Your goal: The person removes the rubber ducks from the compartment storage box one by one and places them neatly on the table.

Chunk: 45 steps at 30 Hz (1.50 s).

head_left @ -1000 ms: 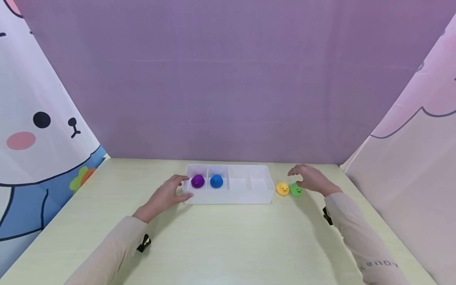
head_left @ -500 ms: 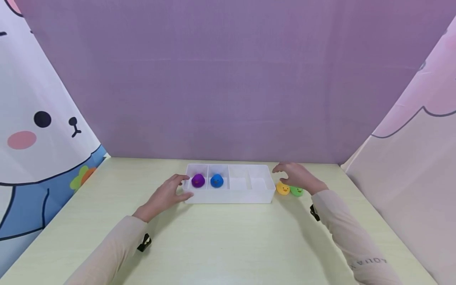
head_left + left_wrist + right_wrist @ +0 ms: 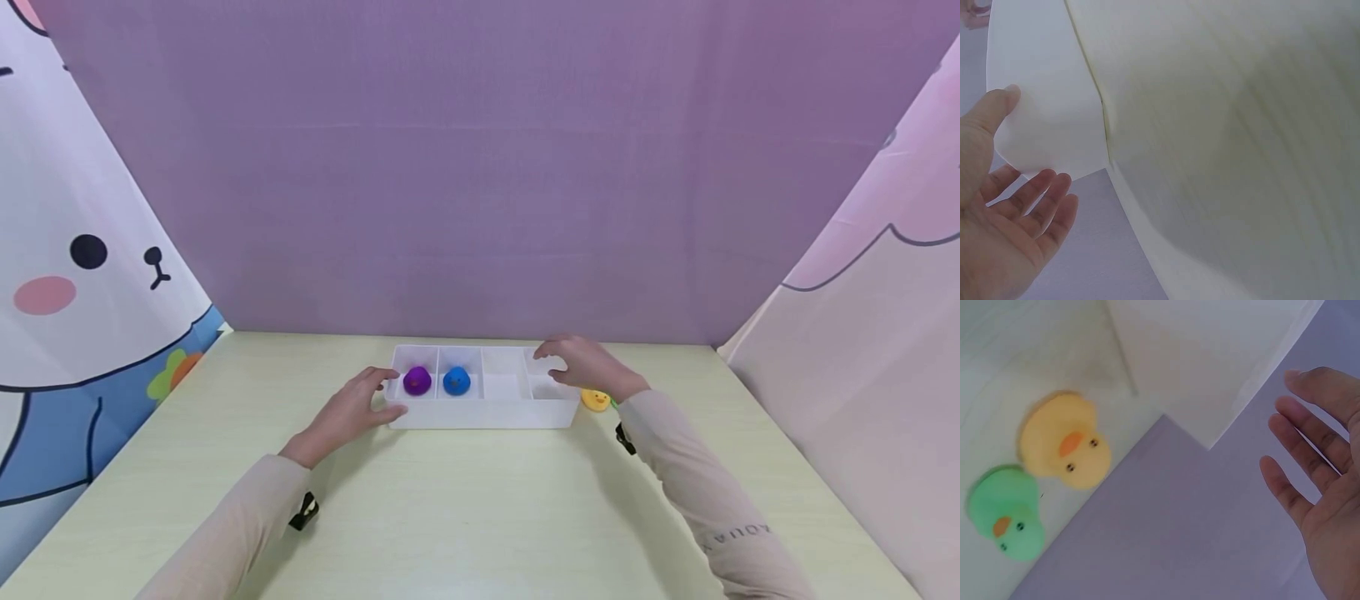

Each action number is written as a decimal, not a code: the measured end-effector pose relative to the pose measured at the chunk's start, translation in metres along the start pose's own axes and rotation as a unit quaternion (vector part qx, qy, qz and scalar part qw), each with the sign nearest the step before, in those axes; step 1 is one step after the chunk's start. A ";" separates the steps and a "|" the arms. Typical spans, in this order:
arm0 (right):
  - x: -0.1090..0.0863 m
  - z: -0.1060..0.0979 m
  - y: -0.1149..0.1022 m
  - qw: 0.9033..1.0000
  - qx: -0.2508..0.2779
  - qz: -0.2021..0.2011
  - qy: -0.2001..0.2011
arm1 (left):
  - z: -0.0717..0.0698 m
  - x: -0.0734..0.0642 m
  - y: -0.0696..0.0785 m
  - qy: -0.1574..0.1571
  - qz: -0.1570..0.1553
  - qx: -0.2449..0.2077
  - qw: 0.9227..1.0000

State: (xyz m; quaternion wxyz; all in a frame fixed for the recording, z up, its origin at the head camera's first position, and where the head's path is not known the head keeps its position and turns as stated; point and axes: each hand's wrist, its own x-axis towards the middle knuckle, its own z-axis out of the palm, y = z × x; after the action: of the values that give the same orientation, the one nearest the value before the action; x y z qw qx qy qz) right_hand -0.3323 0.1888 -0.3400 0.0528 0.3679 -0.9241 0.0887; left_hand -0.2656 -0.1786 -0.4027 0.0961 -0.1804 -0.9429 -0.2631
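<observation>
White tray (image 3: 480, 414) in front of us holds a purple duck (image 3: 417, 381) in its leftmost compartment and a blue duck (image 3: 457, 381) in the next. We can read AQUA on the right sleeve (image 3: 693, 467) — a further character there is unclear. Above the tray's right end we see the right hand (image 3: 588, 367), empty, fingers loosely bent. At its left end the left hand (image 3: 348, 418) touches it with relaxed fingers; the left wrist view shows us the thumb against its wall. Just right of the tray sits a yellow duck (image 3: 596, 401) — and beside that the green duck (image 3: 1009, 511), nearly hidden from the head view, appears whole in the right wrist view.
</observation>
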 end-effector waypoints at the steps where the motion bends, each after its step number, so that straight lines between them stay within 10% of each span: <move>1: 0.003 0.001 -0.003 1.000 0.000 -0.005 0.001 | 0.000 0.000 0.000 0.001 0.001 0.001 1.000; 28: 0.068 0.025 -0.059 0.997 0.009 -0.073 -0.006 | -0.001 -0.001 -0.001 0.010 0.005 0.004 1.000; 45: 0.091 0.053 -0.072 1.000 0.000 -0.024 -0.018 | 0.000 0.000 0.001 0.007 0.004 0.004 1.000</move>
State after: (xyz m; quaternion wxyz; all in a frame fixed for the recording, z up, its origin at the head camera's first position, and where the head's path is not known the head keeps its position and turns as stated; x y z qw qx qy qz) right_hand -0.3502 0.0654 -0.3677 0.0381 0.3917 -0.9158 0.0804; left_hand -0.2652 -0.1777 -0.4021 0.1049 -0.1817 -0.9424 -0.2604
